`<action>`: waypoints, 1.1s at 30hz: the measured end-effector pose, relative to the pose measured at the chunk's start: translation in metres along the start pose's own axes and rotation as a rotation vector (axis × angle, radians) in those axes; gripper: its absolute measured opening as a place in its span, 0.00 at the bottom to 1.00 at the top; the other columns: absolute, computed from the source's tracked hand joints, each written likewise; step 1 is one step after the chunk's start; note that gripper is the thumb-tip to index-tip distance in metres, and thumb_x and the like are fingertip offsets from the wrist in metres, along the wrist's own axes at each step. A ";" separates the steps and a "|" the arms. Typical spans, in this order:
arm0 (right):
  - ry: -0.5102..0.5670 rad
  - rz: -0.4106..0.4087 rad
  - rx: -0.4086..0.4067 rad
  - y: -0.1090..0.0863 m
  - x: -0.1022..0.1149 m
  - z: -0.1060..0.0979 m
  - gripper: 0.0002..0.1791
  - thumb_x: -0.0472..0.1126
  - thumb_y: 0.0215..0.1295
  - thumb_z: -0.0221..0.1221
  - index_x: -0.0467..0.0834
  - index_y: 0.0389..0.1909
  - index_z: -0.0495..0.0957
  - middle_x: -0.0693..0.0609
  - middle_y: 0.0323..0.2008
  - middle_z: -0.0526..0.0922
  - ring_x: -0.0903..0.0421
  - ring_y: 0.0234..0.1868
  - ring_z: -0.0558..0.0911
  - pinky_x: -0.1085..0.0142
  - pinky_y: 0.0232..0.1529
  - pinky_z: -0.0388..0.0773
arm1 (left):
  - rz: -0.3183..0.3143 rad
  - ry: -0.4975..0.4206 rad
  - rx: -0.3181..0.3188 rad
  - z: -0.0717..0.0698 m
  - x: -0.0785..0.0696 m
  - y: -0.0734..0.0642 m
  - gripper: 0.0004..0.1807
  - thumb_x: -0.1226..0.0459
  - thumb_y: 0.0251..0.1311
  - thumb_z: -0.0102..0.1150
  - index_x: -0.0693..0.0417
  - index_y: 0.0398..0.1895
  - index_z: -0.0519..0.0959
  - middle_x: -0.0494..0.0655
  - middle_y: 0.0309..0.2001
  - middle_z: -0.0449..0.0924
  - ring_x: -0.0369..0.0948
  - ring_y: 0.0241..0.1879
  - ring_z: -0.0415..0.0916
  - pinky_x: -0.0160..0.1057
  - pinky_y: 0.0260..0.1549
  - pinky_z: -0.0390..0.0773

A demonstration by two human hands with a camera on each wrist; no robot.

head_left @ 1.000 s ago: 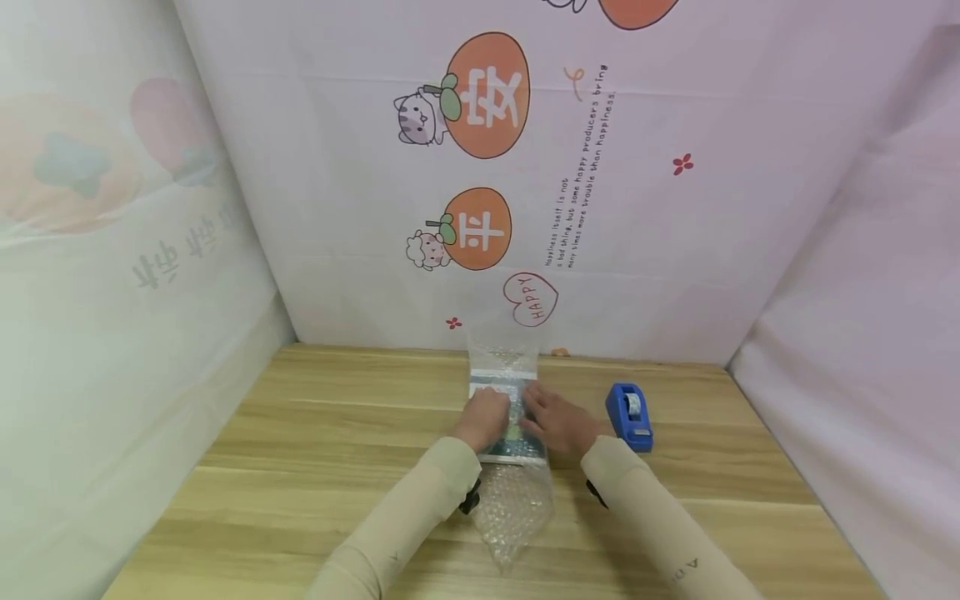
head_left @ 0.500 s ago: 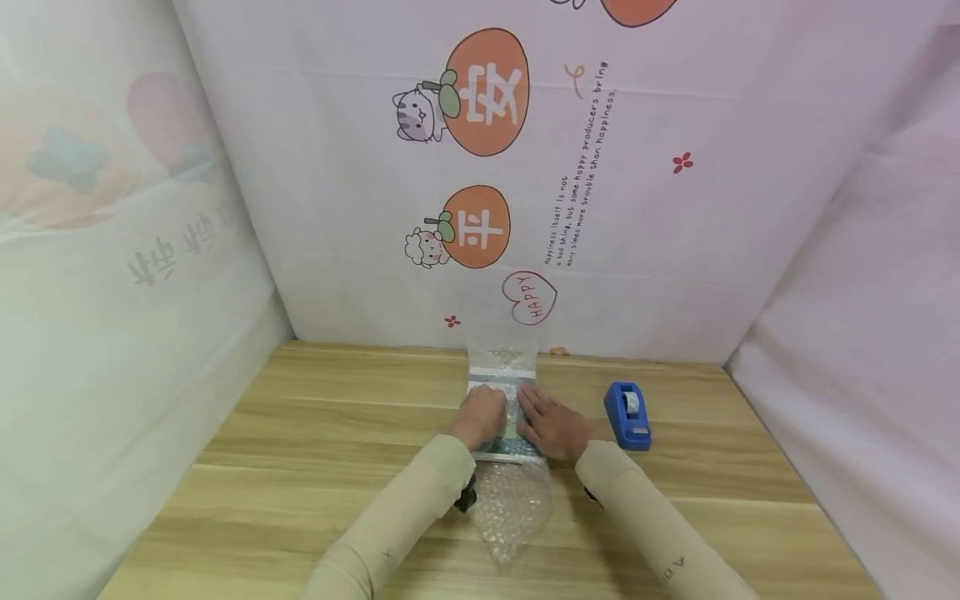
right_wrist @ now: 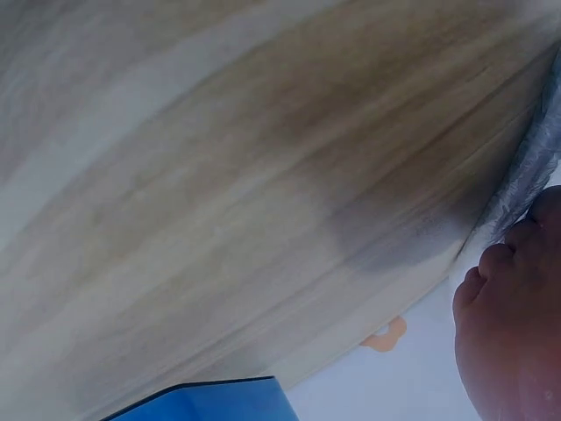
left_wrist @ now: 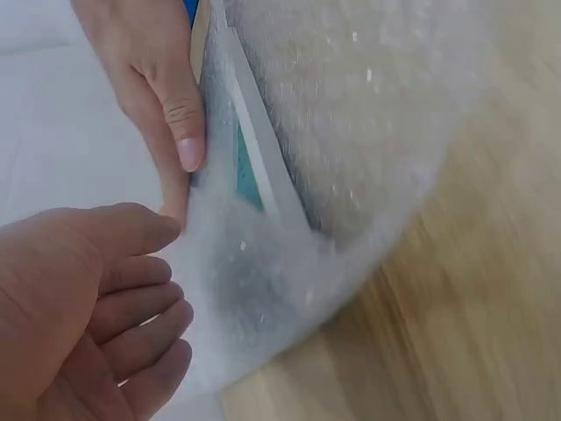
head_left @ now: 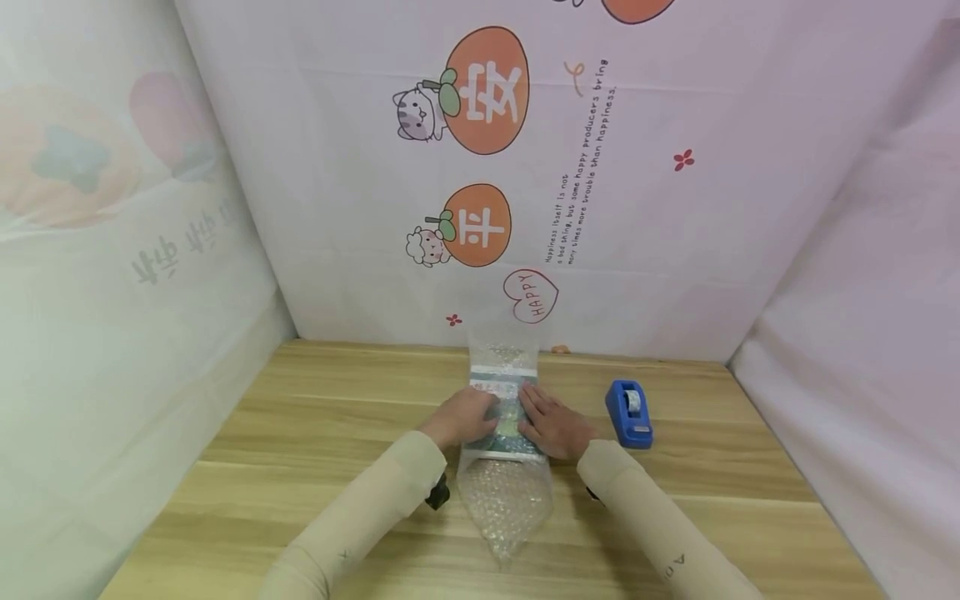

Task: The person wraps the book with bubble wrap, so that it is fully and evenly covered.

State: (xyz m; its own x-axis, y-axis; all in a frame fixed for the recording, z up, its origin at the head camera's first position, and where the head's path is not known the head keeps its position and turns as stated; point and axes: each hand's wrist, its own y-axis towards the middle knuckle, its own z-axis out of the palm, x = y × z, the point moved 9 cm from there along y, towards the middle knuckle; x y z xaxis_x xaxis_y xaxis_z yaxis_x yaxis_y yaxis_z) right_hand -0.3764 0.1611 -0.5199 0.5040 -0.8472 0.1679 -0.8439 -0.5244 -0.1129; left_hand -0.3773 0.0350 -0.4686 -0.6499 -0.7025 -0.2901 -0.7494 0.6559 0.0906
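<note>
A flat teal-and-white rectangular item, book or box unclear, lies in bubble wrap (head_left: 504, 504) on the table. My left hand (head_left: 467, 415) is at the item's left side; in the left wrist view the left hand (left_wrist: 96, 307) has loosely bent fingers, a gap between thumb and fingers, and nothing visibly gripped. Extended fingers of my right hand (head_left: 557, 423) rest on the wrapped item's right side. In the right wrist view, the right hand (right_wrist: 513, 324) shows only partly, beside a strip of wrap (right_wrist: 526, 167).
A blue tape dispenser (head_left: 630, 414) with a roll of tape stands right of my right hand. The wood-grain table (head_left: 322, 442) meets a printed cloth wall (head_left: 360, 275) behind. Cloth also hangs at both sides.
My left hand has moved left, from a closed fist on the item to its left edge with looser fingers. The wrap's lower left edge spreads wider. My right hand has stayed nearly still.
</note>
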 end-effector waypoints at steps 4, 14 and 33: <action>0.006 0.003 -0.001 0.000 0.001 0.000 0.38 0.53 0.87 0.40 0.33 0.84 0.47 0.36 0.86 0.47 0.38 0.87 0.49 0.42 0.84 0.54 | 0.030 -0.022 0.046 -0.003 0.000 -0.011 0.13 0.63 0.72 0.63 0.60 0.54 0.84 0.50 0.42 0.89 0.39 0.37 0.83 0.41 0.44 0.85; -0.004 -0.017 -0.010 -0.002 0.005 -0.004 0.37 0.52 0.87 0.40 0.31 0.83 0.47 0.33 0.85 0.48 0.36 0.86 0.51 0.41 0.84 0.54 | 0.149 0.107 0.153 -0.016 -0.020 -0.049 0.33 0.58 0.71 0.66 0.62 0.75 0.71 0.56 0.75 0.73 0.50 0.72 0.75 0.46 0.73 0.74; 0.008 0.001 -0.003 0.001 -0.001 0.003 0.39 0.54 0.87 0.39 0.33 0.84 0.45 0.35 0.85 0.47 0.37 0.86 0.49 0.42 0.84 0.54 | 0.496 0.451 0.140 0.001 -0.078 -0.112 0.43 0.48 0.63 0.72 0.53 0.78 0.69 0.47 0.78 0.70 0.42 0.72 0.75 0.38 0.69 0.78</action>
State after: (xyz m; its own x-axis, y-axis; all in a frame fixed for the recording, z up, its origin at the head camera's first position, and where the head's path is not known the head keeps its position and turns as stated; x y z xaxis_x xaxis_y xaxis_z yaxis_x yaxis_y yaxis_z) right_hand -0.3774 0.1606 -0.5227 0.5015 -0.8472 0.1755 -0.8450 -0.5231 -0.1107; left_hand -0.2429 0.0169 -0.4568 -0.9241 -0.3361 0.1817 -0.3457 0.9381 -0.0226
